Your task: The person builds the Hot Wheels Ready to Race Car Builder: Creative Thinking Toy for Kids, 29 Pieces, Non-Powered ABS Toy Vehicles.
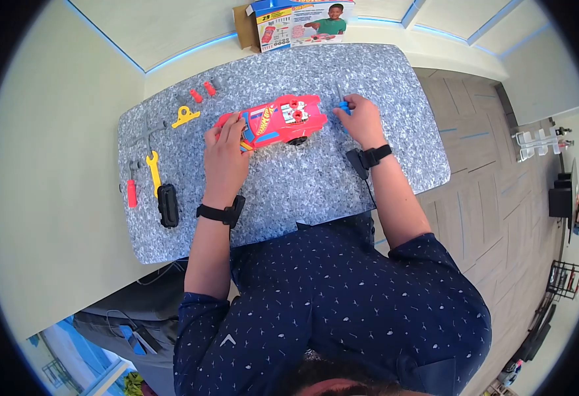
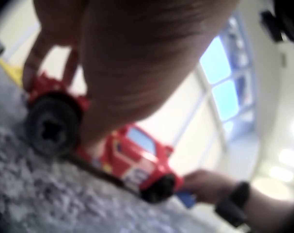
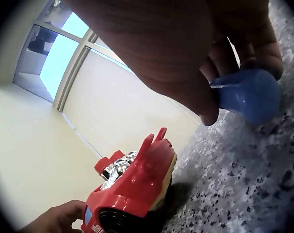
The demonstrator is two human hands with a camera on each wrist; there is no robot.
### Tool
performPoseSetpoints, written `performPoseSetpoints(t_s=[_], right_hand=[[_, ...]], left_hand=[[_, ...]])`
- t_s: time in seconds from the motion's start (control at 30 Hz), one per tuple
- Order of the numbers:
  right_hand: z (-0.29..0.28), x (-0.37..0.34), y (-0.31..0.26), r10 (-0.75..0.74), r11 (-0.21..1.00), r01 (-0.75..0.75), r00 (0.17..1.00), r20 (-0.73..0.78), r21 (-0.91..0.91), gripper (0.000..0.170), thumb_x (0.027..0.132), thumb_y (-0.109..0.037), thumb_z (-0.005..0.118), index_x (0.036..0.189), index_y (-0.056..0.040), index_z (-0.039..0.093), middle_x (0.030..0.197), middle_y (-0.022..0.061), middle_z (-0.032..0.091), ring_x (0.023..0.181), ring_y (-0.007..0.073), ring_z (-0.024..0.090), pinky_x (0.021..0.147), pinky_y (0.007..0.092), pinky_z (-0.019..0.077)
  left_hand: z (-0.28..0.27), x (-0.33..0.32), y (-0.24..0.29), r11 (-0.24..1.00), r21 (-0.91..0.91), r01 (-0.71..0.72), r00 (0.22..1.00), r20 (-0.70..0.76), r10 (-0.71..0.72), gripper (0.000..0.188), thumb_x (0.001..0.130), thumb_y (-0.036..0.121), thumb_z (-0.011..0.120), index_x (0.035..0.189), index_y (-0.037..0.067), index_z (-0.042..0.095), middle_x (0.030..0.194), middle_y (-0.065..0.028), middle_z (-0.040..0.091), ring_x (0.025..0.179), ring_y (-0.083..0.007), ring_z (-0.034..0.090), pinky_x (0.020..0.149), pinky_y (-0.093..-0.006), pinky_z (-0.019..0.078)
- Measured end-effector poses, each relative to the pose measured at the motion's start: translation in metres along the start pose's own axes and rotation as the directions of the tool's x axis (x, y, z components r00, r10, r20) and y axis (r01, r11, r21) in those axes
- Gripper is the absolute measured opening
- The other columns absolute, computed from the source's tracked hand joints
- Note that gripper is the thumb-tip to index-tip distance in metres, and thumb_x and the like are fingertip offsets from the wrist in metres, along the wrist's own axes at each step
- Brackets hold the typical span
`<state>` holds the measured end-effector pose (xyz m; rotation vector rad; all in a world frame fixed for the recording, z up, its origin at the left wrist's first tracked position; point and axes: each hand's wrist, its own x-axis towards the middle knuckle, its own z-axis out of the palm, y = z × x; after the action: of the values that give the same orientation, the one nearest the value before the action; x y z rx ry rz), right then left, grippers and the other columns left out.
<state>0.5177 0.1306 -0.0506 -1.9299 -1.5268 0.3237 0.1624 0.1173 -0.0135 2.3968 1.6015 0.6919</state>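
A red toy car [image 1: 283,127] with blue and yellow markings lies along the grey speckled table [image 1: 289,185], a black wheel on its near side. My left hand [image 1: 225,162] grips one end of it, fingers over the top and thumb against the near side. In the left wrist view that thumb covers part of the car body [image 2: 137,155]. Just beyond the car's other end, my right hand [image 1: 363,122] pinches a screwdriver by its blue handle [image 3: 253,94]. Its thin shaft [image 1: 339,91] points toward the table's far side.
At the left lie a yellow wrench [image 1: 155,175], a black oblong part [image 1: 168,206], a red-handled tool [image 1: 131,193] and a grey cross-shaped piece [image 1: 148,135]. Farther back are a yellow part [image 1: 185,117] and two small red pieces [image 1: 196,96]. An opened toy box [image 1: 309,30] stands behind the table.
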Motion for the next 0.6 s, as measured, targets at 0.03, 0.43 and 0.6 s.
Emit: performPoseSetpoints(t_s=[0.03,0.43,0.6], right_hand=[[0.001,0.002,-0.001,0.007,1.000,-0.007,1.000,0.015,0.019,0.047,0.089,-0.028,0.095,0.122,0.0031,0.083,0.107,0.0253,0.084,0.100,0.0427,0.082,0.091,0.0485,0.0648],[0.001,0.002,0.024,0.118,0.970,-0.131,0.990,0.078,0.203,0.055,0.094,-0.043,0.094,0.121,0.0034,0.085,0.099,0.0174,0.085,0.091,0.0282,0.082,0.084,0.0407,0.0641],[0.002,0.000,0.047,0.085,0.933,-0.126,0.987,0.135,0.336,0.050,0.096,-0.037,0.094,0.127,0.0018,0.085,0.098,0.0103,0.085,0.087,0.0173,0.077,0.080,0.0346,0.0620]], left_hand=[[0.000,0.000,0.001,1.000,-0.003,0.013,1.000,0.009,-0.013,0.082,0.079,0.002,0.096,0.154,0.010,0.063,0.169,-0.0084,0.061,0.145,-0.0436,0.054,0.121,-0.0499,0.0504],[-0.005,-0.004,-0.010,0.996,-0.052,-0.075,0.997,0.016,0.075,0.084,0.084,0.006,0.093,0.161,0.009,0.060,0.172,-0.0109,0.058,0.145,-0.0442,0.056,0.127,-0.0515,0.0472],[-0.020,-0.021,-0.016,0.991,-0.103,-0.091,0.995,-0.045,0.087,0.082,0.090,0.014,0.090,0.165,0.006,0.057,0.174,-0.0151,0.057,0.150,-0.0444,0.054,0.129,-0.0532,0.0423]])
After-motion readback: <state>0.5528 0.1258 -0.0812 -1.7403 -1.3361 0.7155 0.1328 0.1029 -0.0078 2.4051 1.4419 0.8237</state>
